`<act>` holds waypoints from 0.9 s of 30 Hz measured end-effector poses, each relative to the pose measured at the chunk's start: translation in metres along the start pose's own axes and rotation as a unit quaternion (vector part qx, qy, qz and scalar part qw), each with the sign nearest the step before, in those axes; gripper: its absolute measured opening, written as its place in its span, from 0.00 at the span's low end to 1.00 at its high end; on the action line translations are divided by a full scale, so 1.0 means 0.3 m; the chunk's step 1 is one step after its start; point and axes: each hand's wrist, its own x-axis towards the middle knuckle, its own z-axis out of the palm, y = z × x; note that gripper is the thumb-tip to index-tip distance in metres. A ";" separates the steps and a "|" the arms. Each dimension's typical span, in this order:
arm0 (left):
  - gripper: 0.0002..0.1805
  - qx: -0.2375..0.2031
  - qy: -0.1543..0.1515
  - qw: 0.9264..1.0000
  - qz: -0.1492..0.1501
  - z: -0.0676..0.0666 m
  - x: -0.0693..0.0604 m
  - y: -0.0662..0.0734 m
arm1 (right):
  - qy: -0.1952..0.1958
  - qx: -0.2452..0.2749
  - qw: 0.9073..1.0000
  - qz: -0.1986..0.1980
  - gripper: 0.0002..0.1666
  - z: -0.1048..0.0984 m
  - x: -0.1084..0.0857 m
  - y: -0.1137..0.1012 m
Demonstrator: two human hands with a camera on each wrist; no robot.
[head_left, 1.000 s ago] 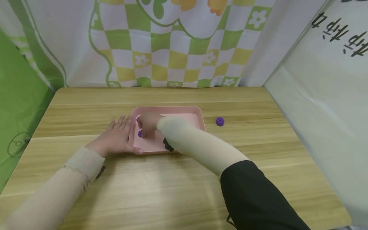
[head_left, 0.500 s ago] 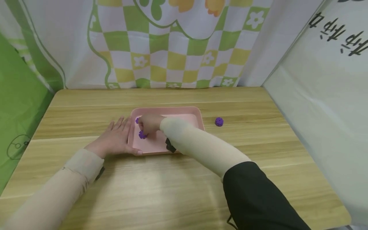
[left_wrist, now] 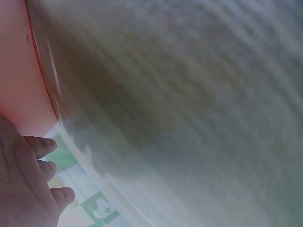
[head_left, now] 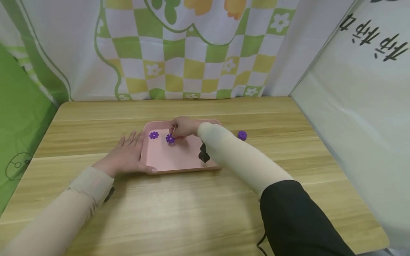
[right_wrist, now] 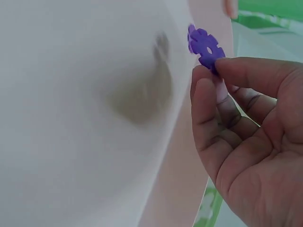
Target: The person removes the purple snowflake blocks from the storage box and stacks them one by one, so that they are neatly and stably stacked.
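Over the pink tray [head_left: 179,160], my right hand [head_left: 183,127] pinches a purple snowflake disc [head_left: 170,139] between thumb and fingers. In the right wrist view, the held disc [right_wrist: 209,48] shows its notched rim and centre hole, with a sliver of another purple disc [right_wrist: 191,39] behind it. That second flower-shaped disc [head_left: 154,135] lies flat in the tray's far left corner. My left hand [head_left: 126,156] rests at the tray's left side, fingers straight and thumb along the near rim. The left wrist view catches part of this hand [left_wrist: 23,179] beside the tray wall [left_wrist: 23,80].
On the wooden table [head_left: 192,213], right of the tray, sits a small purple stack of discs [head_left: 242,135], partly beside my right sleeve [head_left: 246,160]. A checkered curtain [head_left: 192,64] hangs at the back edge. A white wall sheet [head_left: 358,117] borders the right side.
My right hand has moved right and away from me inside the tray, carrying one disc from the left side. The other disc is now uncovered. My left hand stays at the rim.
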 end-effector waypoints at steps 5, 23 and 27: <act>0.83 -0.004 -0.002 1.000 -0.002 0.001 0.000 -0.002 | 0.017 0.050 0.998 0.019 0.07 -0.043 -0.032 0.042; 0.83 -0.013 -0.003 1.000 0.005 -0.006 -0.007 0.001 | 0.076 0.159 0.984 0.042 0.05 -0.205 -0.161 0.246; 0.83 -0.009 -0.005 1.000 0.006 -0.006 -0.003 0.004 | 0.083 0.181 0.979 0.044 0.06 -0.228 -0.185 0.286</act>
